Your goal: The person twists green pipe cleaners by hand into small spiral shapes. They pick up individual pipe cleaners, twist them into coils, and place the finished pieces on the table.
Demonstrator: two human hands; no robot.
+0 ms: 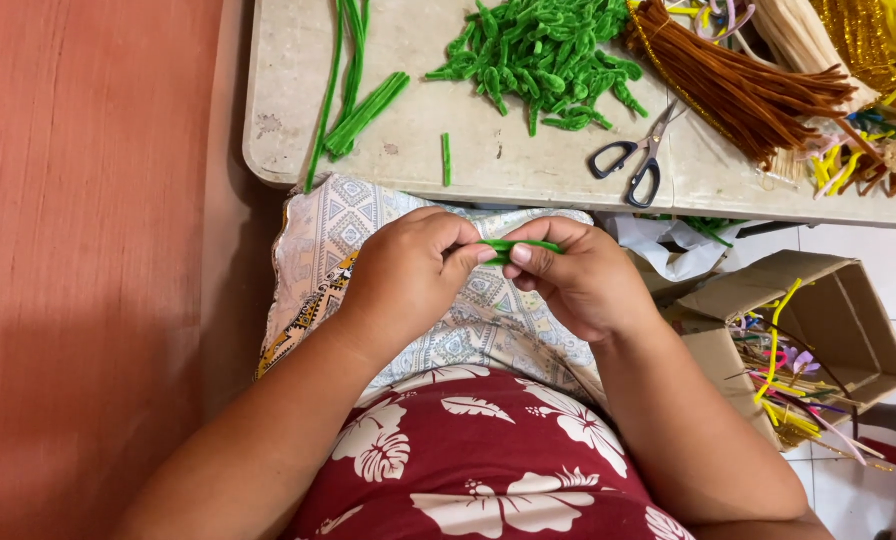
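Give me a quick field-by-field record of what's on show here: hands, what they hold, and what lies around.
left hand: pinches one end of a short green pipe cleaner piece
right hand: pinches the other end of the same piece, above the lap
table: pale, worn top
on table, middle: pile of bent green pipe cleaner pieces
on table, left: long green pipe cleaners
scissors: black handles, lying shut near the table edge
brown pipe cleaner bundle: at the right
cardboard box: on the floor, holds mixed coloured scraps

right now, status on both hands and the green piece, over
Left hand and right hand both pinching the short green pipe cleaner over the lap. Scissors lying on the table, untouched. Nothing blocking.
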